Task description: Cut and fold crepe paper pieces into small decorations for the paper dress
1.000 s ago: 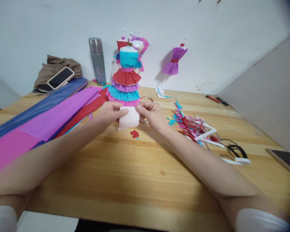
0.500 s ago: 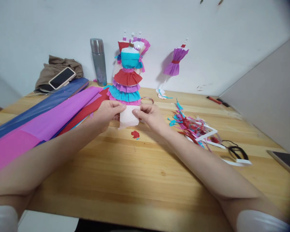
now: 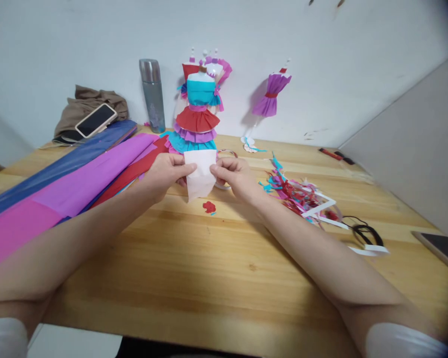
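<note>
A small piece of white crepe paper [image 3: 200, 174] is stretched upright between my two hands above the table. My left hand [image 3: 168, 171] pinches its left edge, thumb in front. On the right edge, my right hand [image 3: 234, 174] grips it the same way. Right behind the paper stands a miniature dress form [image 3: 200, 97] in a turquoise top with red, purple and turquoise ruffles; the paper covers part of its lowest layers. A scrap of red paper [image 3: 209, 207] lies on the table just below. Partly hidden behind my right hand is a roll of tape [image 3: 224, 186].
Rolls of purple crepe paper [image 3: 82, 181] and blue crepe paper [image 3: 59, 161] lie at left, near a phone [image 3: 96, 121] and a flask [image 3: 153, 97]. Coloured paper scraps [image 3: 302, 194] heap at right. Another dress form [image 3: 272, 97] stands by the wall.
The white paper has been raised slightly and shows more of its length, its top edge now higher against the ruffles. Both hands keep their pinch, nearly in place.
</note>
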Motion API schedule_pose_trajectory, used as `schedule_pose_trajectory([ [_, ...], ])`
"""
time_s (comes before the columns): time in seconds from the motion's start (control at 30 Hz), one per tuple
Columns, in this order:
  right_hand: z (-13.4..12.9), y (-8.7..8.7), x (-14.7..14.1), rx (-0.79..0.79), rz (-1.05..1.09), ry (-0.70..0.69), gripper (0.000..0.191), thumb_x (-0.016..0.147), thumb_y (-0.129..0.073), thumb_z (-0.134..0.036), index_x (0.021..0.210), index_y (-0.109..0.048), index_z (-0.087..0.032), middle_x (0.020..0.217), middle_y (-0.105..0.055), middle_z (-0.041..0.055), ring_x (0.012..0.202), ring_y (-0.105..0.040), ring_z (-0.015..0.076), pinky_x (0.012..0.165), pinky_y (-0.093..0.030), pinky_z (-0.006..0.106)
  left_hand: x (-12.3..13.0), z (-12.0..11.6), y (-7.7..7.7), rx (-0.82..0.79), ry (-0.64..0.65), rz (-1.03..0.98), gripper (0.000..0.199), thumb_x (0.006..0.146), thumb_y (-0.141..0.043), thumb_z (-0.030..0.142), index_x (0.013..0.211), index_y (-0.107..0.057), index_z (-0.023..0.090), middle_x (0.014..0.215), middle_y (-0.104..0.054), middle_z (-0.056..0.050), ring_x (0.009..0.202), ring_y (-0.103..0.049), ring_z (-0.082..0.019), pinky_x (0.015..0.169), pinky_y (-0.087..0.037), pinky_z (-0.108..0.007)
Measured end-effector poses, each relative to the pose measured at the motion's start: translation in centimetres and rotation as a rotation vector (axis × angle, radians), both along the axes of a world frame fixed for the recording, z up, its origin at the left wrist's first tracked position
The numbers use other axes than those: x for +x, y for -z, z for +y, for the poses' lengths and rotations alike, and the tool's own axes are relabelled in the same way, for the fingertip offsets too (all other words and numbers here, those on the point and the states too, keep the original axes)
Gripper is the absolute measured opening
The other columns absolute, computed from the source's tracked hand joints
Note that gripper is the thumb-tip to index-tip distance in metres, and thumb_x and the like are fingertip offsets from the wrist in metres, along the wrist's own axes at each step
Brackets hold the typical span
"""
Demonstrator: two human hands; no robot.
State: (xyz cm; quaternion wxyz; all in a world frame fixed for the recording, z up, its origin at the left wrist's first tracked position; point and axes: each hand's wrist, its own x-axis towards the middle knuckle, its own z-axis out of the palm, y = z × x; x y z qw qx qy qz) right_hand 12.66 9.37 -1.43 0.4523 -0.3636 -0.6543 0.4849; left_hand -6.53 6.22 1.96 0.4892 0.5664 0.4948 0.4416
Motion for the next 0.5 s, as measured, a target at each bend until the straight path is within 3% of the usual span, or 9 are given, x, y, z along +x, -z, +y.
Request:
schedule_pose_trajectory([
  [0.17,0.03,0.05,-0.11,0.007,-0.048,0.084,0.032,0.077,-0.069,-0.040,0.056,-0.055,-0.021,0.042,-0.035,-0.0061,0.043,-0.026,0.0082,0.047,-0.016,0.028,-0.18,-0.12,-0.74,0.047,-0.015,0.146,0.032,0.074,-0.073,0.024,0.049,-0.054,0.016,0.045,-0.051,0.002,0.045,-0.042,-0.007,0.047,-0.033,-0.020],
  [0.33,-0.51,-0.67,-0.11,-0.018,-0.028,0.040,0.032,0.072,-0.071,-0.047,0.060,-0.056,-0.022,0.042,-0.036,-0.0075,0.041,-0.025,0.0073,0.046,-0.015,0.027,-0.11,-0.11,-0.80,0.021,-0.008,0.154,0.034,0.073,-0.072,0.022,0.047,-0.051,0.018,0.043,-0.048,0.003,0.043,-0.039,-0.007,0.046,-0.027,-0.022],
  [0.5,0.14,0.11,-0.22,-0.025,-0.029,0.075,0.039,0.069,-0.074,-0.054,0.056,-0.053,-0.023,0.040,-0.034,-0.0073,0.040,-0.025,0.0074,0.045,-0.016,0.028,-0.29,-0.13,-0.78,0.034,-0.005,0.122,0.041,0.073,-0.075,0.023,0.043,-0.047,0.019,0.041,-0.040,0.004,0.042,-0.031,-0.007,0.047,-0.021,-0.025],
])
